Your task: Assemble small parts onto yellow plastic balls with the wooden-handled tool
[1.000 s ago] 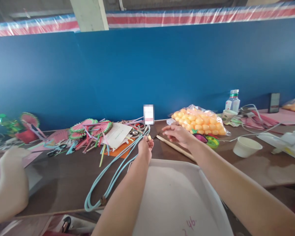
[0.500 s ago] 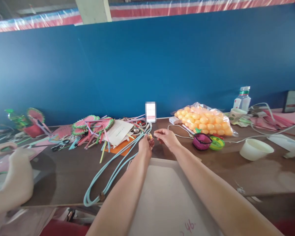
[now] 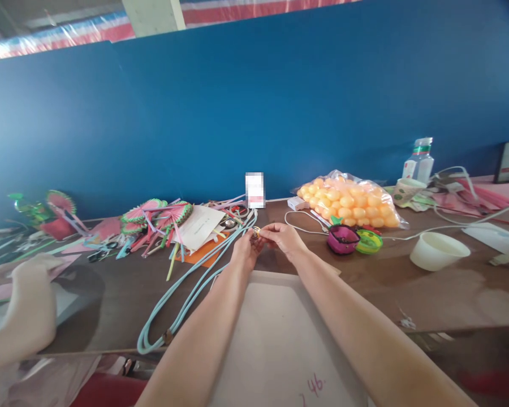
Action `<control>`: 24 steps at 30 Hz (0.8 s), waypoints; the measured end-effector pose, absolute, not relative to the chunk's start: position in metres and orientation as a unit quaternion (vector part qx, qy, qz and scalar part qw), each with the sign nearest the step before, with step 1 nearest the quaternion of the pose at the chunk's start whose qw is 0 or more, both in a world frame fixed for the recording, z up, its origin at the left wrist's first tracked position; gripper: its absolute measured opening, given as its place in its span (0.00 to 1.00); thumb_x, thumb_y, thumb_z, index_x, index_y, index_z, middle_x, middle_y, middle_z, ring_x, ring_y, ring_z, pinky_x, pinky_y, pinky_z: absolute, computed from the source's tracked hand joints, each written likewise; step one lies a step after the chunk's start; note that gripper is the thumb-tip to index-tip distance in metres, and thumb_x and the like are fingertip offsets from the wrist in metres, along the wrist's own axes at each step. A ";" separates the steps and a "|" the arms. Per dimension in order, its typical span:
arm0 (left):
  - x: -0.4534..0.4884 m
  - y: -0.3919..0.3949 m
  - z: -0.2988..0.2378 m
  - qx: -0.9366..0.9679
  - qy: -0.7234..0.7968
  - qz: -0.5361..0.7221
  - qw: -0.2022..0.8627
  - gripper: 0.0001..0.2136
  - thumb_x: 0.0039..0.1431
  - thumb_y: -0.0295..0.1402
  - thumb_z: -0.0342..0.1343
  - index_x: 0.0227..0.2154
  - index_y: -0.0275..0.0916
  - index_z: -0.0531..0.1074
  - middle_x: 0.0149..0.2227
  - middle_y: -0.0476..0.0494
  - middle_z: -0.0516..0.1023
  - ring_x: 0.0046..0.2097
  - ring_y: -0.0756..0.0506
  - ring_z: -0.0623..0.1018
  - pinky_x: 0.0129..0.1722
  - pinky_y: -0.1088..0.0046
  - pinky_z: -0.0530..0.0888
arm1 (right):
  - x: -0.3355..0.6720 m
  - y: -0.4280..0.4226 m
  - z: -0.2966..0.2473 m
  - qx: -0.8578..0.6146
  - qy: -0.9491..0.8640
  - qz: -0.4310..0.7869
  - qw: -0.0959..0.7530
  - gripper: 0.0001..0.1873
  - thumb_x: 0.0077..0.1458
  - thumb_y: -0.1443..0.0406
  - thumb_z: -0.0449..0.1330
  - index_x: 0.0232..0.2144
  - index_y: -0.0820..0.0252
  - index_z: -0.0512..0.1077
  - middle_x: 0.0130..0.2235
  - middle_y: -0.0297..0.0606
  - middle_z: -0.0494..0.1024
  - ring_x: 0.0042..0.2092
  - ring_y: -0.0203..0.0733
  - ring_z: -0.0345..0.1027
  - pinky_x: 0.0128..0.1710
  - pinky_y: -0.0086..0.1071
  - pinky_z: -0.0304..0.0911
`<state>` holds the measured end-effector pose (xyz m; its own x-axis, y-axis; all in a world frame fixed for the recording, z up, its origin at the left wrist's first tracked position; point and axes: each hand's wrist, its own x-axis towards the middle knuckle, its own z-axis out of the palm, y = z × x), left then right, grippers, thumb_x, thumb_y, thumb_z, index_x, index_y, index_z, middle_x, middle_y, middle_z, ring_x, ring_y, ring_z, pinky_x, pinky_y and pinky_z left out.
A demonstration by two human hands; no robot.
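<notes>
My left hand is closed around a small round, shiny gold-and-dark piece, too small to name. Its fingers curl beneath the piece. Close against it, my right hand pinches at the piece's right side; whether something else sits between those fingertips I cannot make out. Both hands are above the brown table, just beyond the far edge of a pale board marked "46" that lies under my forearms. A looped bundle of light-blue cord runs along the left of my left hand.
Pink-green paper fans, paper sheets and scissors lie left. A bag of orange balls, a purple pouch, a green dish and a white bowl stand right. Another person's arm reaches in at far left.
My right hand has moved left to meet my left hand at the small round piece; before, a gap showed between them. The view has shifted slightly. The other person's hand has moved left.
</notes>
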<state>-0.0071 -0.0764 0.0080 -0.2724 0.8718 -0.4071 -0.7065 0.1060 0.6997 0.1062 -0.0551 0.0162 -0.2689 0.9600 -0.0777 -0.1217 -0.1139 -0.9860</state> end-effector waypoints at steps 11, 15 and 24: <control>-0.007 -0.076 0.005 0.118 0.456 0.652 0.595 0.07 0.60 0.31 0.53 0.32 0.32 0.72 0.27 0.43 0.74 0.27 0.51 0.74 0.28 0.77 0.71 | 0.109 -0.050 0.012 -0.430 -0.462 0.647 0.428 0.07 0.44 0.66 0.68 0.28 0.59 0.75 0.26 0.32 0.76 0.26 0.29 0.65 0.22 0.20 0.61; -0.008 -0.074 0.002 0.124 0.453 0.651 0.596 0.06 0.58 0.31 0.56 0.33 0.32 0.73 0.28 0.42 0.75 0.28 0.50 0.75 0.29 0.76 0.71 | 0.110 -0.048 0.011 -0.424 -0.436 0.676 0.416 0.09 0.44 0.67 0.69 0.30 0.59 0.75 0.27 0.32 0.77 0.24 0.28 0.64 0.21 0.19 0.61; -0.007 -0.077 0.004 0.146 0.450 0.643 0.602 0.07 0.57 0.32 0.58 0.33 0.32 0.73 0.27 0.43 0.75 0.26 0.51 0.74 0.28 0.76 0.71 | 0.110 -0.047 0.012 -0.409 -0.402 0.708 0.412 0.07 0.46 0.69 0.68 0.29 0.60 0.74 0.22 0.29 0.74 0.21 0.26 0.61 0.18 0.19 0.59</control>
